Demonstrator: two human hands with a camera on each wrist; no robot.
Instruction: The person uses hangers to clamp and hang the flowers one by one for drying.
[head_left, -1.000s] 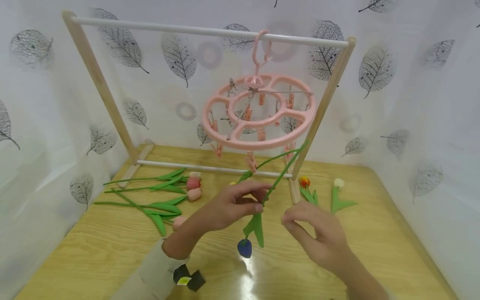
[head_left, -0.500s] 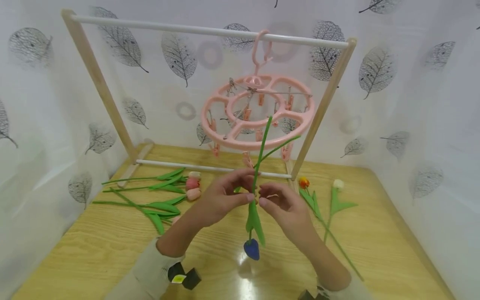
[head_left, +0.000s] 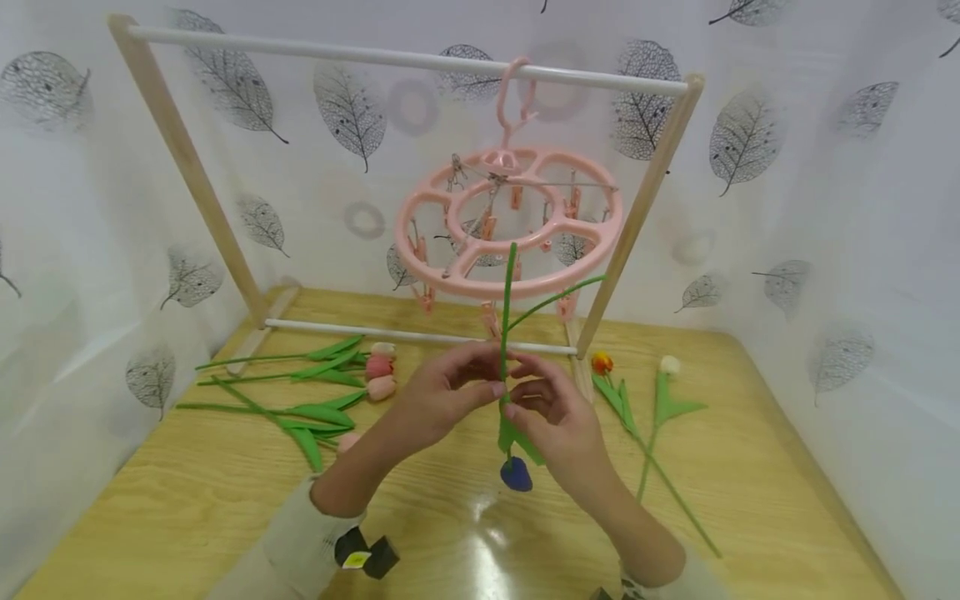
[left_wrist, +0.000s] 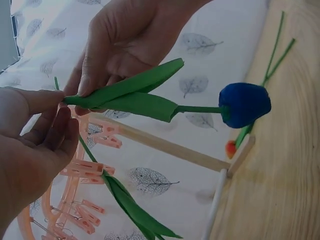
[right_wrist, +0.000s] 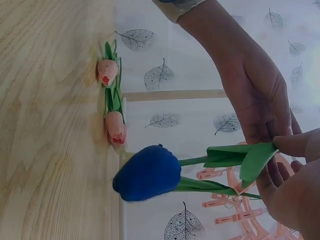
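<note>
A blue tulip (head_left: 516, 474) hangs bloom down, its green stem pointing up in front of the pink round hanger (head_left: 480, 289). My left hand (head_left: 427, 400) pinches the stem just above the leaves. From the other side my right hand (head_left: 558, 417) pinches the leaf base, thumb at the front. The two hands' fingertips meet close together in the left wrist view, where the leaves (left_wrist: 135, 97) spread toward the bloom. Behind them, a second green stem (head_left: 558, 296) slants down from the hanger's right side; its leaves (left_wrist: 132, 207) show beside the pink clips (left_wrist: 85, 170).
The hanger hooks over the white rod (head_left: 360, 54) of a wooden frame (head_left: 187, 167). Pink tulips (head_left: 380, 367) lie at left on the wooden table (head_left: 225, 517). At right lie an orange tulip (head_left: 602, 362) and a white tulip (head_left: 670, 364). A leaf-print curtain stands behind.
My right hand has come in from the right and taken hold of the blue tulip beside my left hand. The tulip's stem has swung from a rightward slant to nearly upright.
</note>
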